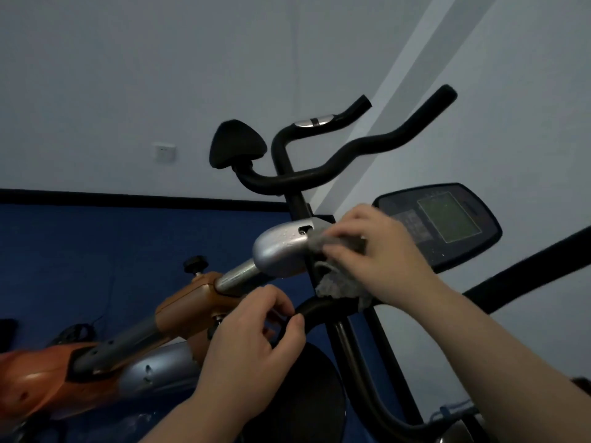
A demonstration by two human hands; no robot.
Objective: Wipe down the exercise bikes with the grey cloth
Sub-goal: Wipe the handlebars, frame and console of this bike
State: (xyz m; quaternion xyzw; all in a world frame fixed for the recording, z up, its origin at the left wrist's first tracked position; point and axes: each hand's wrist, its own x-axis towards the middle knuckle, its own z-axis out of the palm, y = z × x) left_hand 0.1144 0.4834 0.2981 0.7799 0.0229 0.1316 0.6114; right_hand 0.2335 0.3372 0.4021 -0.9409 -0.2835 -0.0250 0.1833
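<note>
An orange and silver exercise bike [192, 298] fills the lower left, its silver stem cover [278, 251] dotted with droplets. My right hand [377, 254] grips the grey cloth [335, 282] and holds it against the right end of that silver cover; part of the cloth hangs down over the black handlebar [319, 306]. My left hand [252, 340] curls its fingers and thumb round the left end of that black handlebar. The bike's black console [447, 225] with a greenish screen sits just behind my right hand.
A second set of black handlebars [351, 148] with a black pad [236, 143] rises behind. A black round seat [307, 394] lies below my hands. A blue and white wall with a socket [164, 151] stands behind. A black bar [527, 273] crosses at right.
</note>
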